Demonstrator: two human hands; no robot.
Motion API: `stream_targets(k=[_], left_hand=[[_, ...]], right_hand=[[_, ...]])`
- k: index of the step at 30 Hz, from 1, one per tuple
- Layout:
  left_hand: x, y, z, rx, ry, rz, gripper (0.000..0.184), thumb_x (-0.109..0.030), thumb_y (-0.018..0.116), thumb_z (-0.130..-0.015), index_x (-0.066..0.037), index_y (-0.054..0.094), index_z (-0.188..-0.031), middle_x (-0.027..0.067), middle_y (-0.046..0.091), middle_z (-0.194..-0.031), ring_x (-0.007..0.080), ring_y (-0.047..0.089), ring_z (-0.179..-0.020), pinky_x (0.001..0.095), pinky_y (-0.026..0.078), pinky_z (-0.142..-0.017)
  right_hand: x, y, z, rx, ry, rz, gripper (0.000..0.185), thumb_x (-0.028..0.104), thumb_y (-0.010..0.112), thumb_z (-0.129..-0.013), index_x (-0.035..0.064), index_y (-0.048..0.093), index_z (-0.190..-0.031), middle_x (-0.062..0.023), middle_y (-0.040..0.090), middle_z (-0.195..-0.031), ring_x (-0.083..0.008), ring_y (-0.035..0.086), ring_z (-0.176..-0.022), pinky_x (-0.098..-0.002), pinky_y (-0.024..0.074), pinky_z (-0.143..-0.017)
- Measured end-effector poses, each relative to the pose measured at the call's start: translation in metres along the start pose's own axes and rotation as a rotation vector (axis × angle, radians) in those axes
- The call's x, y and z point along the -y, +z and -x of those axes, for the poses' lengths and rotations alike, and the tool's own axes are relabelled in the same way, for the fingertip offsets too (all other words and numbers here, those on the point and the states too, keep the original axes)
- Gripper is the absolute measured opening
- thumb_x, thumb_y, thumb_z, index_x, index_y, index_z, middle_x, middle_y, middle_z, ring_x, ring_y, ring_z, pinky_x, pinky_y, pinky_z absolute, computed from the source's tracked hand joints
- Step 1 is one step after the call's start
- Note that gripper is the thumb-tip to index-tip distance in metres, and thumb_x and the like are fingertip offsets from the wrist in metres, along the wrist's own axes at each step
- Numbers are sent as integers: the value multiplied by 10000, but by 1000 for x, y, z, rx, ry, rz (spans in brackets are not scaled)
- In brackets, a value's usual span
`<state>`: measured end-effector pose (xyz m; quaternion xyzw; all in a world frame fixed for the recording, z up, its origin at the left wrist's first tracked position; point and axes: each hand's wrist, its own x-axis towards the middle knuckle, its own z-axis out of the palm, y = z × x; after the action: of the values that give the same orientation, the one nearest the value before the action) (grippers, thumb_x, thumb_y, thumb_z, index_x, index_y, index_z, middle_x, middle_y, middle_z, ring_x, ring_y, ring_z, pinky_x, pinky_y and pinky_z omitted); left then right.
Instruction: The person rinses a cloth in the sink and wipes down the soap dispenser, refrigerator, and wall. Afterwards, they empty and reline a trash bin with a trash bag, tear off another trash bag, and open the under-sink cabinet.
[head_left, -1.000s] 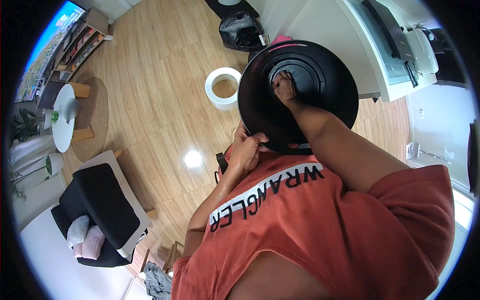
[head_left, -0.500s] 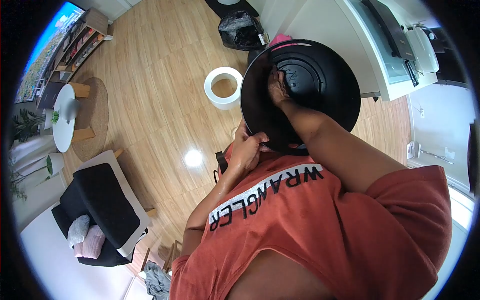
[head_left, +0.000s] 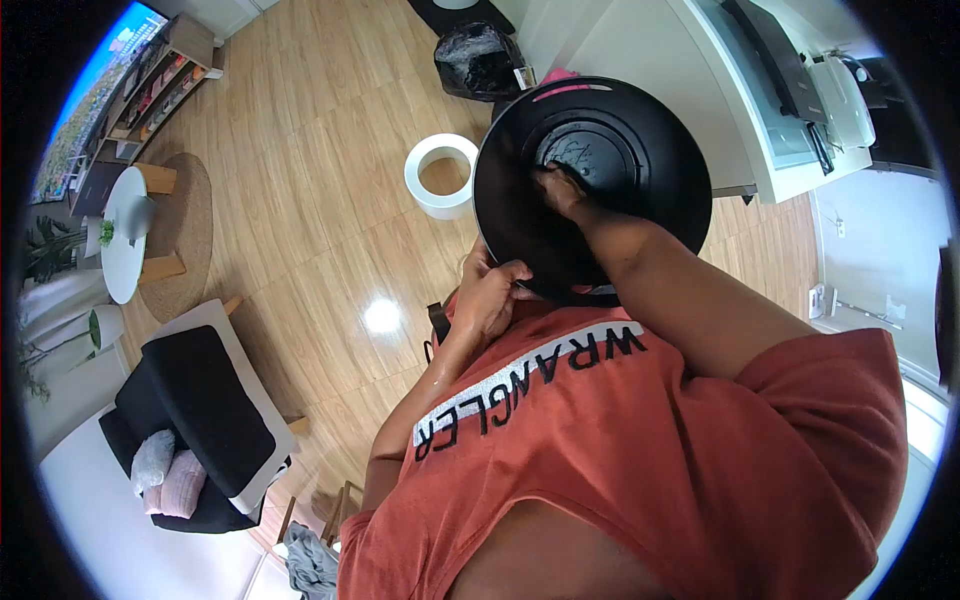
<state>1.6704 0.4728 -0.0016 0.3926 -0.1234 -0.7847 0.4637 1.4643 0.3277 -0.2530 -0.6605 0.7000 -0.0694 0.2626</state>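
Note:
A round black bin (head_left: 660, 150) tilts toward me against my shirt, its mouth facing up. My left hand (head_left: 490, 303) is closed on the near-left edge of the rim, thumb on top. Deep inside the bin, my right hand (head_left: 562, 190) is beside the left inner wall near the ribbed bottom. Its fingers look curled and lie in dark shadow; whatever they hold, if anything, cannot be made out. Wet-looking marks shine on the bin's bottom. A white ring (head_left: 425, 195) lies on the floor just left of the bin.
A black plastic bag (head_left: 478, 62) stands on the floor beyond the bin. On the right is a white counter (head_left: 755, 140) with a glossy top. A black-and-white chair (head_left: 215, 400), a small white table (head_left: 125, 255) and a TV stand (head_left: 185, 60) are on the left.
My right hand has slid down the inner wall toward me, and its fingers look more curled. The bin has shifted slightly left in view. My left hand keeps its grip on the rim.

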Motion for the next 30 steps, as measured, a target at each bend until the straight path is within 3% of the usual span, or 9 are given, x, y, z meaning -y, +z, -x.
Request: stream_targets(k=[3,5,8,12,15,20,27,29,30], left_hand=[[2,-1,-5,-10,-3,41,620,164,430,-662,-57,357,-1237,112,551,-1010,207,601,-744,363,573,-554],[2,-1,-8,-5,3,52,609,166,425,-663,-53,362,-1228,122,548,-1001,218,604,-752,376,578,-563],[-1,3,-6,-23,-5,104,608,166,425,-664,-53,362,-1228,123,548,-999,218,608,-748,371,580,-553],[4,-1,-11,-10,14,132,613,169,423,-664,-56,361,-1231,120,545,-1007,209,611,-741,361,580,-541],[6,-2,-10,-23,15,110,620,171,421,-663,-59,359,-1236,116,541,-1017,200,609,-722,355,580,-536],[3,4,-4,-14,36,109,638,161,428,-668,-62,343,-1260,109,545,-1020,183,600,-721,337,576,-543],[6,8,-3,-6,49,25,678,154,429,-659,-61,328,-1294,93,545,-1030,170,583,-746,296,557,-541],[5,8,-1,-39,13,-32,706,155,427,-647,-67,327,-1310,80,544,-1055,154,568,-781,255,530,-558],[6,4,-1,8,28,-52,642,157,448,-668,-53,362,-1269,111,507,-1146,215,558,-909,309,495,-758]], right_hand=[[52,-81,12,96,-188,91,174,99,602,-703,100,603,-877,-125,619,-874,-296,599,-852,-371,478,-755],[47,-90,-12,-261,-188,-57,114,129,662,-656,89,600,-743,-91,636,-737,-275,619,-741,-350,493,-687],[44,-107,-33,-285,14,-152,111,138,668,-659,85,611,-739,-87,643,-784,-271,619,-739,-345,493,-697],[38,-95,-49,-325,-165,-135,126,160,686,-655,84,617,-729,-89,642,-772,-253,622,-749,-343,492,-713],[51,-97,-43,-244,74,5,163,200,702,-654,85,635,-749,-87,650,-792,-239,627,-784,-338,490,-741],[50,-81,-52,-366,193,128,225,311,674,-664,101,635,-735,-84,650,-784,-251,629,-798,-362,496,-726],[53,-46,-43,-425,209,264,218,306,565,-735,128,620,-848,-104,581,-918,-237,551,-918,-401,448,-793],[55,-36,-32,-461,217,326,227,305,528,-759,137,615,-886,-110,558,-963,-233,525,-958,-415,432,-816],[55,-33,-26,-462,223,355,234,304,510,-771,142,613,-905,-114,547,-985,-231,512,-978,-421,424,-827]])
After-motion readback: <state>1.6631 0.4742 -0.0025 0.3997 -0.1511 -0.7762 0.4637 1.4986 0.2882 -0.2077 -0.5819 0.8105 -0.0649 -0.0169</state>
